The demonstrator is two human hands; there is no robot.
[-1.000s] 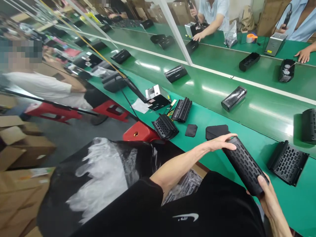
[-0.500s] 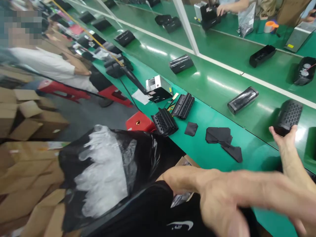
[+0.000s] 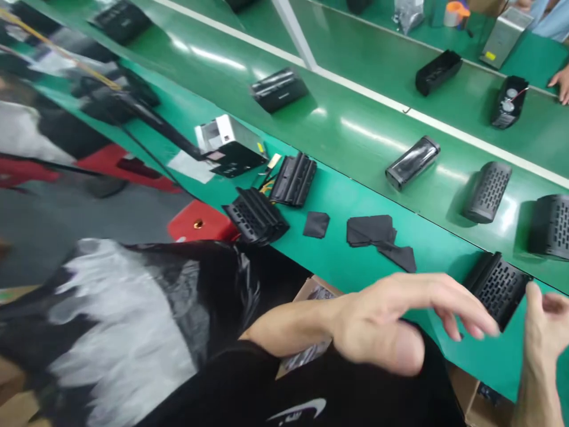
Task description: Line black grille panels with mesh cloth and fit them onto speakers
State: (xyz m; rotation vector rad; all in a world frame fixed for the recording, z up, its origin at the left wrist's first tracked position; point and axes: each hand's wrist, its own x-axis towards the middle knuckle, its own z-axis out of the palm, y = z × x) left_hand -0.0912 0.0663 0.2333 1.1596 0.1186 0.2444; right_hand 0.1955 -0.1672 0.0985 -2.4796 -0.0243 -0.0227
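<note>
My left hand [image 3: 382, 326] is open in the head view, palm down with fingers stretched to the right. It hangs above the front of the bench, and its fingertips overlap the near side of a black perforated speaker housing [image 3: 504, 287]. My right hand [image 3: 549, 323] is at the right edge, fingers loosely curled and apart from the thumb. Its thumb tip is at the housing's right corner; whether it touches is unclear. Farther back, a black speaker [image 3: 489, 193] with a slotted grille stands on the green conveyor. Thin black pads [image 3: 371, 230] lie stacked on the bench.
Two ribbed black housings [image 3: 293, 181] with yellow wires lie beside a silver-and-black box [image 3: 231, 145]. More speakers, including a glossy one [image 3: 413, 161], sit along the conveyor [image 3: 347, 154]. A black bag [image 3: 217, 279] with clear plastic and a red stool [image 3: 195, 222] are on the left.
My right hand has left the speaker on the conveyor and come down beside the perforated housing. My left hand has drawn back from the camera. The view has turned right.
</note>
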